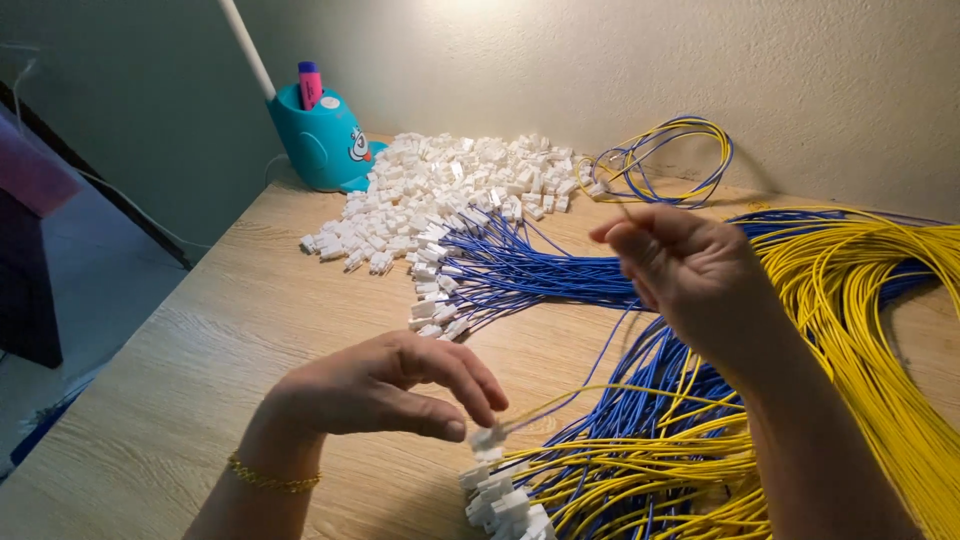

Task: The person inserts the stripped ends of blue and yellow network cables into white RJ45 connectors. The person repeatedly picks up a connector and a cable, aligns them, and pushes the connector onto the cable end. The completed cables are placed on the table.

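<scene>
My left hand (385, 385) pinches a small white plastic connector (487, 437) between thumb and fingers, low over the wooden table (200, 350). A yellow wire runs out of that connector toward the right. My right hand (690, 270) is raised above the wires, its fingertips pinched on a thin wire end that is blurred. Below the left hand lies a bundle of yellow and blue wires with connectors fitted (600, 490). A gold bracelet (270, 478) sits on my left wrist.
A heap of loose white connectors (450, 185) lies at the back. Blue wires with connectors (500, 275) fan out in the middle. Long yellow wires (870, 300) cover the right side. A coiled blue-yellow wire loop (665, 160) and a teal pen holder (322, 135) stand near the wall.
</scene>
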